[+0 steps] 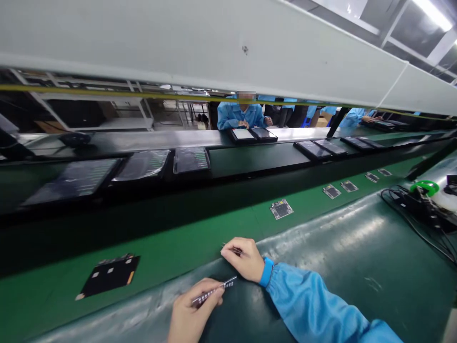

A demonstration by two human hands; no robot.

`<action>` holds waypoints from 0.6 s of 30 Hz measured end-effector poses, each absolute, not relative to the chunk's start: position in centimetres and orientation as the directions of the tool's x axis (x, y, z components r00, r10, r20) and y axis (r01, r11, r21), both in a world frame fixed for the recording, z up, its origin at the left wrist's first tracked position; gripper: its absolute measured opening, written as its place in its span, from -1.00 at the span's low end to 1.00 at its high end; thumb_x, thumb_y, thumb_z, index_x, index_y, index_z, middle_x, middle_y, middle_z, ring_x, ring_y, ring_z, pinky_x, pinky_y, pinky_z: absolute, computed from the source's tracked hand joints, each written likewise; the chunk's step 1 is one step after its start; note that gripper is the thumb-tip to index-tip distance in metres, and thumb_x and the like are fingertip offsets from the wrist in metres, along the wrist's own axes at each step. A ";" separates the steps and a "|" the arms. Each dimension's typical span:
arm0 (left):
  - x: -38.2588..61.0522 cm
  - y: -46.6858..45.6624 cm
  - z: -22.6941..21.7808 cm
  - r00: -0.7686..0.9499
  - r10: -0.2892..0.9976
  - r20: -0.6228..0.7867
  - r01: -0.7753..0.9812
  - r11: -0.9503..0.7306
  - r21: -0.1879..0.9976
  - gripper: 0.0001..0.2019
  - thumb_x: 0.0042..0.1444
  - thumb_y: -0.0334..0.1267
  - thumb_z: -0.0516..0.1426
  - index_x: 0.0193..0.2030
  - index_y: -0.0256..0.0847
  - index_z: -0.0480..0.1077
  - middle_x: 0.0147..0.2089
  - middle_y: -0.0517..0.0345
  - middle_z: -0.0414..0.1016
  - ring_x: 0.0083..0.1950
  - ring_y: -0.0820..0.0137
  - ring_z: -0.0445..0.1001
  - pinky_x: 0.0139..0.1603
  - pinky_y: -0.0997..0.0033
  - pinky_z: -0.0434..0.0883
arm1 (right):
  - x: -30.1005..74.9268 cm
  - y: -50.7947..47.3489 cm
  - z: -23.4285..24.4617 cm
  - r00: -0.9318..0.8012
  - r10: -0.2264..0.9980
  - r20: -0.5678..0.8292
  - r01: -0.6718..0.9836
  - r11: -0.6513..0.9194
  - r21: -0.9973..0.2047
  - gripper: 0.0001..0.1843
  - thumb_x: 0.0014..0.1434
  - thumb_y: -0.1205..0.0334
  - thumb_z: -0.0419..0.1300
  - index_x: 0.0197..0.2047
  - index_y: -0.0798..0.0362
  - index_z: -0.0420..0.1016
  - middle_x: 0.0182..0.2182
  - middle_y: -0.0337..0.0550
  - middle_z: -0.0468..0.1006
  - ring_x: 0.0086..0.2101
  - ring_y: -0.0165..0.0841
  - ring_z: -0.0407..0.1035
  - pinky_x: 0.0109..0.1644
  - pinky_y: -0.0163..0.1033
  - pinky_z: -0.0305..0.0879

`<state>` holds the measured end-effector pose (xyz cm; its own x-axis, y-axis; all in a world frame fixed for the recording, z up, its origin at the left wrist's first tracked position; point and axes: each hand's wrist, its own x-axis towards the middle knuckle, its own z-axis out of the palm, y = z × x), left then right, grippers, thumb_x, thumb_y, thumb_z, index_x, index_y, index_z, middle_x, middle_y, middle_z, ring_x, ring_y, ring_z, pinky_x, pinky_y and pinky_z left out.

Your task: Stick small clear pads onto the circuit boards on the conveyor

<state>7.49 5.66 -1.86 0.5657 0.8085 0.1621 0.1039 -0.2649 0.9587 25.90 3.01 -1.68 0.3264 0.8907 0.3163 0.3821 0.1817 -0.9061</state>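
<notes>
A slim dark strip point(214, 290) sits narrowly pinched in the left hand's point(191, 312) grip; the right hand point(243, 259) pinches a small dark part point(233, 249) above a glossy green conveyor belt point(357, 257).

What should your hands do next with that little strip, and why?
Probably bring the small strip in the left hand a little closer to the right hand, because the right hand pinches a small dark piece just above the strip's end.

Two hands point(243, 259), two metal strips point(214, 290), five circuit boards point(281, 208), one black sheet point(109, 276), two co-workers point(241, 116)
</notes>
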 end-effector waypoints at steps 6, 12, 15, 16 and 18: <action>7.5 5.4 -2.5 0.571 0.801 0.180 0.070 -0.265 0.962 -0.81 0.10 -0.16 0.28 -0.41 -0.22 0.64 -0.52 0.12 0.57 -0.54 0.39 0.51 -0.49 0.54 0.48 | 25.8 2.9 -1.9 0.322 0.894 0.313 0.362 0.189 -0.913 -0.76 0.23 0.17 0.23 -0.43 0.06 0.58 -0.49 -0.20 0.57 -0.46 -0.39 0.40 -0.32 -0.30 0.31; 7.6 5.3 -2.9 0.545 0.809 0.220 0.045 -0.291 0.956 -0.82 0.12 -0.20 0.27 -0.44 -0.21 0.61 -0.55 0.16 0.53 -0.56 0.42 0.48 -0.50 0.57 0.44 | 25.7 3.0 -1.7 0.324 0.893 0.313 0.359 0.191 -0.914 -0.80 0.21 0.23 0.23 -0.43 0.05 0.59 -0.49 -0.21 0.56 -0.46 -0.39 0.39 -0.34 -0.31 0.28; 7.5 5.4 -2.8 0.565 0.801 0.200 0.057 -0.280 0.958 -0.84 0.10 -0.23 0.28 -0.43 -0.21 0.61 -0.54 0.15 0.54 -0.55 0.42 0.48 -0.50 0.57 0.44 | 25.6 3.0 -1.6 0.327 0.890 0.319 0.347 0.201 -0.916 -0.80 0.20 0.25 0.23 -0.44 0.06 0.59 -0.49 -0.21 0.56 -0.47 -0.39 0.39 -0.34 -0.31 0.27; 7.5 5.4 -2.9 0.561 0.803 0.200 0.055 -0.278 0.959 -0.84 0.11 -0.22 0.27 -0.43 -0.22 0.61 -0.54 0.15 0.54 -0.56 0.42 0.47 -0.50 0.57 0.44 | 25.6 2.9 -1.6 0.325 0.890 0.320 0.345 0.203 -0.916 -0.80 0.20 0.25 0.23 -0.44 0.06 0.59 -0.49 -0.21 0.56 -0.47 -0.39 0.39 -0.34 -0.31 0.27; 7.5 5.3 -3.1 0.546 0.811 0.209 0.048 -0.279 0.959 -0.82 0.11 -0.19 0.27 -0.43 -0.22 0.61 -0.55 0.14 0.54 -0.56 0.42 0.47 -0.51 0.56 0.44 | 25.7 2.9 -1.7 0.323 0.891 0.319 0.342 0.204 -0.917 -0.81 0.20 0.26 0.23 -0.43 0.06 0.59 -0.49 -0.20 0.56 -0.46 -0.39 0.39 -0.34 -0.31 0.27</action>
